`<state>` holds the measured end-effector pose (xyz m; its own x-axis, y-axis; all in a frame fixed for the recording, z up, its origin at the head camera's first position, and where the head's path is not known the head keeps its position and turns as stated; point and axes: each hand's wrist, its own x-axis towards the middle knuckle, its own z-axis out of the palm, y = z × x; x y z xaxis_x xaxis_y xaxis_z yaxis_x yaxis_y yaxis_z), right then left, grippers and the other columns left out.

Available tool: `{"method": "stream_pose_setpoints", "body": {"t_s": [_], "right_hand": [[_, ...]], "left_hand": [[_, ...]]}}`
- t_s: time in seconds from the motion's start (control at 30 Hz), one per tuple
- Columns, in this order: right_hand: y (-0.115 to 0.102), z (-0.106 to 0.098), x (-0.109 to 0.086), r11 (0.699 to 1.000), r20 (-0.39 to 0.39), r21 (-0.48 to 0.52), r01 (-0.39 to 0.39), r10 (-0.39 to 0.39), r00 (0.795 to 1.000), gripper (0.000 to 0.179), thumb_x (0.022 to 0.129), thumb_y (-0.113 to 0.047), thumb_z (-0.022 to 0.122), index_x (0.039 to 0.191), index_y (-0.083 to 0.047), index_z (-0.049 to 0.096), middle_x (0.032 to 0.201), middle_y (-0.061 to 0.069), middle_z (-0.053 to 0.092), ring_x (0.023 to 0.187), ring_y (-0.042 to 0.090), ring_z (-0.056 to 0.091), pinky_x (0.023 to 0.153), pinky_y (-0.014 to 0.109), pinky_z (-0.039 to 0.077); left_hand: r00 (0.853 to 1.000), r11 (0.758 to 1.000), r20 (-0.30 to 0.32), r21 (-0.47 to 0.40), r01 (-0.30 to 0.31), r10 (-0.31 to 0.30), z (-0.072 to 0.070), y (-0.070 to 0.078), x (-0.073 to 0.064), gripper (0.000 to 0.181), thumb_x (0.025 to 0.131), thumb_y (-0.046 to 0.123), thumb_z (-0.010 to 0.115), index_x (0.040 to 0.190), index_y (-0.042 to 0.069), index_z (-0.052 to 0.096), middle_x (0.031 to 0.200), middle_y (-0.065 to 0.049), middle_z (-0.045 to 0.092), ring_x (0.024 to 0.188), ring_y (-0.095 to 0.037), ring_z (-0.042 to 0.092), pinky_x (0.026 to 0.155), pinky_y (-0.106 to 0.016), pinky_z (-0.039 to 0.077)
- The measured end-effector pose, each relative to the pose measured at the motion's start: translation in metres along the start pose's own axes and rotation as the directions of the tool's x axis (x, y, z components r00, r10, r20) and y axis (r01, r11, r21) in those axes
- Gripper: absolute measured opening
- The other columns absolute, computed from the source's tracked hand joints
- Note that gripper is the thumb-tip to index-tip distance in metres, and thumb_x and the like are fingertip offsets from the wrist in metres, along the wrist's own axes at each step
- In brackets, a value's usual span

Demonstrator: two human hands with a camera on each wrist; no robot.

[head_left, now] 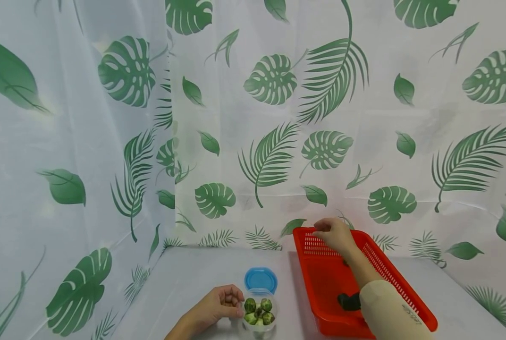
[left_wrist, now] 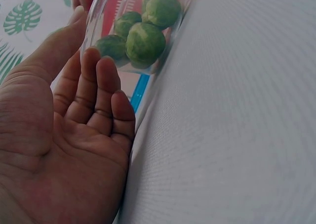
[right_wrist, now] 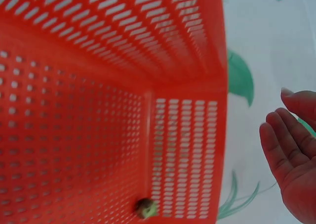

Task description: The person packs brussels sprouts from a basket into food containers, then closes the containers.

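At the table's front, my left hand (head_left: 219,304) rests its fingertips against the side of a round clear plastic tub (head_left: 274,302), thumb near the rim and fingers loosely bent. Several green Brussels sprouts (left_wrist: 145,43) lie in that tub. My right hand (head_left: 333,234) hovers over the far end of a red plastic basket (head_left: 308,283). Its fingers (right_wrist: 276,150) are gently bent, with nothing between them in the right wrist view. One Brussels sprout (right_wrist: 145,208) sits on the basket's floor by the perforated end wall.
A blue round lid (head_left: 260,279) lies on the table just behind the tub. The basket's long side (head_left: 306,288) rises to the right of both. Behind the table hangs a white curtain (head_left: 278,165) printed with green leaves, and another stretch runs down the left.
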<state>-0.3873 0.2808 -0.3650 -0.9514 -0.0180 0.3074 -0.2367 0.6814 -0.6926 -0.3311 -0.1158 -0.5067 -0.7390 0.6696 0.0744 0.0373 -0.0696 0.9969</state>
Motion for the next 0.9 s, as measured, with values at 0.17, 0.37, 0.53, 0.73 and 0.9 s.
{"method": "stream_pose_setpoints", "body": {"t_s": [0.17,0.37,0.53,0.73,0.9], "right_hand": [[0.016,-0.006,0.003,0.999,-0.021,-0.029,-0.02,0.019,1.0,0.039,0.098,-0.015,0.072,0.133,0.001,0.066,0.124,0.02,0.069,0.104,0.032,0.064,0.098,0.051,0.057],[0.03,-0.01,0.008,0.996,-0.03,-0.045,-0.077,0.075,0.997,0.04,0.097,-0.012,0.072,0.132,0.005,0.064,0.126,0.026,0.066,0.107,0.037,0.061,0.098,0.054,0.055],[0.044,-0.008,0.008,0.989,-0.014,-0.07,-0.133,0.132,0.991,0.041,0.096,-0.01,0.072,0.133,0.007,0.062,0.13,0.03,0.063,0.111,0.041,0.06,0.097,0.054,0.056],[0.054,-0.01,0.005,0.972,-0.029,-0.131,-0.193,0.191,0.981,0.043,0.098,-0.013,0.069,0.135,0.008,0.06,0.132,0.032,0.061,0.111,0.044,0.059,0.098,0.057,0.054],[0.067,-0.013,0.002,0.958,-0.039,-0.186,-0.217,0.213,0.976,0.041,0.097,-0.009,0.068,0.133,0.009,0.062,0.129,0.033,0.063,0.104,0.042,0.061,0.092,0.054,0.056]], "left_hand": [[1.0,1.0,-0.004,0.003,0.002,-0.002,0.0,-0.001,0.001,0.024,0.093,0.005,0.074,0.115,0.002,0.063,0.09,0.006,0.066,0.079,-0.004,0.059,0.071,-0.02,0.051],[1.0,1.0,-0.024,0.007,0.02,-0.02,0.0,0.0,0.001,0.025,0.093,0.006,0.075,0.115,0.003,0.064,0.09,0.005,0.065,0.079,-0.006,0.058,0.07,-0.021,0.05],[0.999,1.0,-0.029,0.007,0.026,-0.026,-0.001,0.0,0.0,0.024,0.092,0.007,0.075,0.114,0.004,0.064,0.09,0.005,0.064,0.078,-0.007,0.058,0.07,-0.021,0.049],[0.999,1.0,-0.03,0.001,0.022,-0.022,-0.001,0.001,-0.001,0.022,0.093,0.006,0.074,0.113,0.006,0.065,0.089,0.005,0.064,0.078,-0.007,0.058,0.071,-0.022,0.049],[0.999,1.0,-0.022,-0.005,0.026,-0.026,-0.001,0.0,0.0,0.023,0.094,0.007,0.074,0.114,0.006,0.064,0.089,0.005,0.064,0.079,-0.006,0.058,0.071,-0.021,0.049]]}}
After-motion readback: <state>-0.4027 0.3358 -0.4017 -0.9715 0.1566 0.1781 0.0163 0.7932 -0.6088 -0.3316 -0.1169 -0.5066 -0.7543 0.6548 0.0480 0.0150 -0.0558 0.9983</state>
